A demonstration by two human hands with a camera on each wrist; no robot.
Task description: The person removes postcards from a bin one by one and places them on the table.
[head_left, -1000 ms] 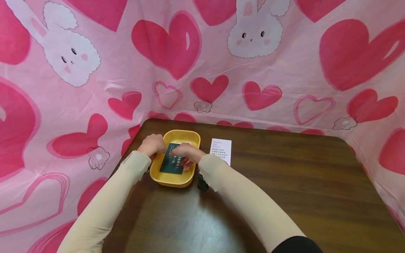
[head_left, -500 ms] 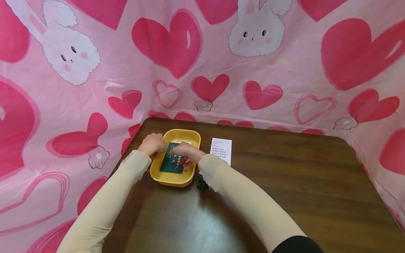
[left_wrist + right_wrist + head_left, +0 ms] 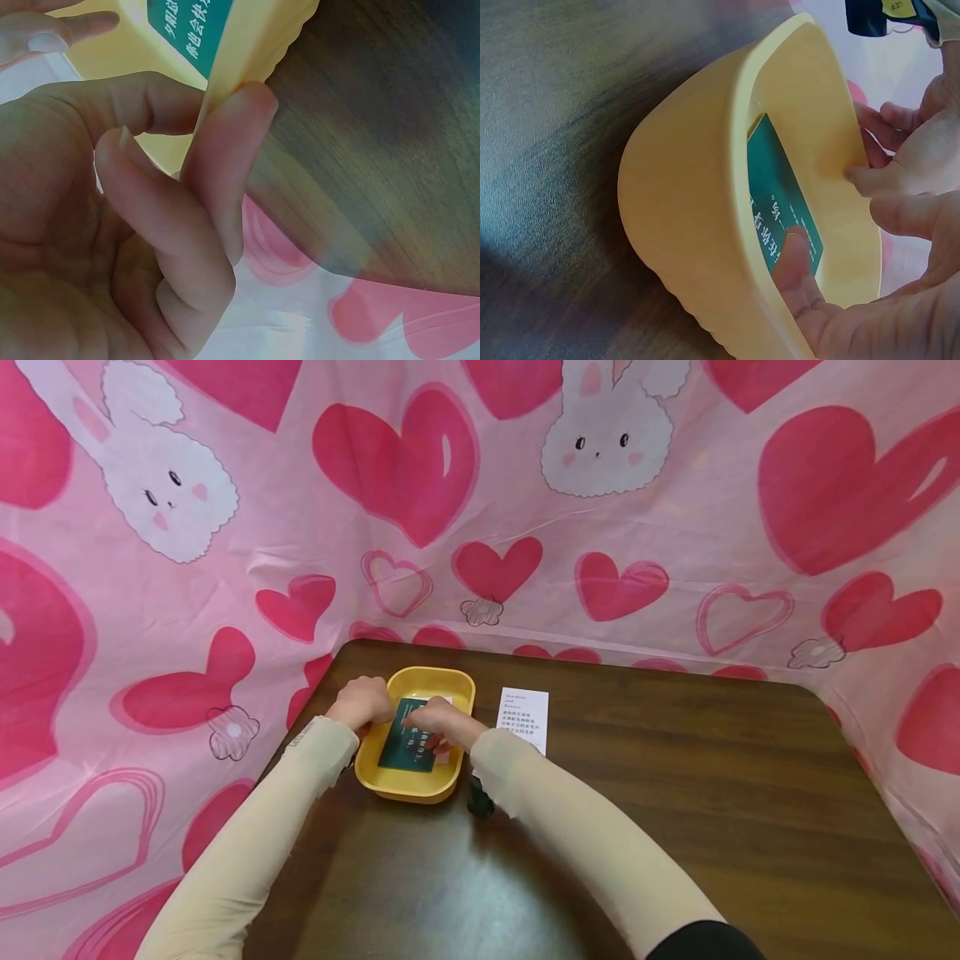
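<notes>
A yellow plastic basin (image 3: 408, 790) stands at the left of the table. Inside it lies a green card (image 3: 402, 745) with white printed characters, and a pale card edge (image 3: 442, 758) shows beneath. At the basin's left side my left hand (image 3: 362, 702) pinches the rim between thumb and finger, as the left wrist view shows. My right hand (image 3: 444, 720) reaches over the opposite rim. One of its fingers (image 3: 795, 262) touches the green card, while the thumb stays apart from it; the other fingers are partly hidden.
To the right of the basin a white card (image 3: 523, 714) with printed text lies on the brown wooden table (image 3: 675, 793), partly covered by my right forearm. Pink heart-patterned cloth (image 3: 600, 527) surrounds the table's back and sides.
</notes>
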